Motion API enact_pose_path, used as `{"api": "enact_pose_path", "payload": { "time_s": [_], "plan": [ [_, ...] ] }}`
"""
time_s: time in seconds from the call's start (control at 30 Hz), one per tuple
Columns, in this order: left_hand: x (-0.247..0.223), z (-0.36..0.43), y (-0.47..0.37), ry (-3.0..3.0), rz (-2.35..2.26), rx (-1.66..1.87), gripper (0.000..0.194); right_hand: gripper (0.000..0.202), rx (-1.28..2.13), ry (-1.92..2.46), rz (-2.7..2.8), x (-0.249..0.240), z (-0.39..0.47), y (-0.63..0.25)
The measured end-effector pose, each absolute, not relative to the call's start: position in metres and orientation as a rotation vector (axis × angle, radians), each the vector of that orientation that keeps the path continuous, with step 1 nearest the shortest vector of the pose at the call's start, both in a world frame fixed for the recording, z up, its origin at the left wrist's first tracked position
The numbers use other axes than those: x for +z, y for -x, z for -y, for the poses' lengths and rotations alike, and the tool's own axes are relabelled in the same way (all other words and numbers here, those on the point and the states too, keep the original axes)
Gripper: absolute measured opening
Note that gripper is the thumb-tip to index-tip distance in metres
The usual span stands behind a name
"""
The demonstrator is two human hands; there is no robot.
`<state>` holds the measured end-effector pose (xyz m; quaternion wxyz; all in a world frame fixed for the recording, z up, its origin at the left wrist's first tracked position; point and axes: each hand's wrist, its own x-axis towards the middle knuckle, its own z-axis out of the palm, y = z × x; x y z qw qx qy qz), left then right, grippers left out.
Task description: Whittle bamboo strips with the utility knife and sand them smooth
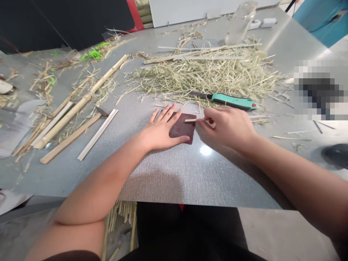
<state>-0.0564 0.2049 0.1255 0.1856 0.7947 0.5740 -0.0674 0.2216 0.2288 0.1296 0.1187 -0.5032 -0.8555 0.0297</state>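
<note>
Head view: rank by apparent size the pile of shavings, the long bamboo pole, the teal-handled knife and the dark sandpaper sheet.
1. pile of shavings
2. long bamboo pole
3. teal-handled knife
4. dark sandpaper sheet, partly under the left hand, so unsure against the knife.

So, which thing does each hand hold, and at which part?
The right hand pinches a thin stick near its right end. The left hand presses flat on the dark sheet, not gripping it.
</note>
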Motion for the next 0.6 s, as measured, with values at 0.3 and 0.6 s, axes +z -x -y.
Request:
{"api": "enact_pose_path", "payload": {
  "time_s": [0.3,0.6],
  "plan": [
    [0.1216,-0.2049,0.0596,-2.26,-1.594,-0.106,0.123,0.04,0.129,1.624,2.527,0.1294,-0.2299,-0.2199],
    [0.1234,-0.2052,0.0583,-2.268,-1.611,-0.162,0.121,0.042,0.228,1.521,2.497,0.1316,-0.2291,-0.2195]
  ]
}}
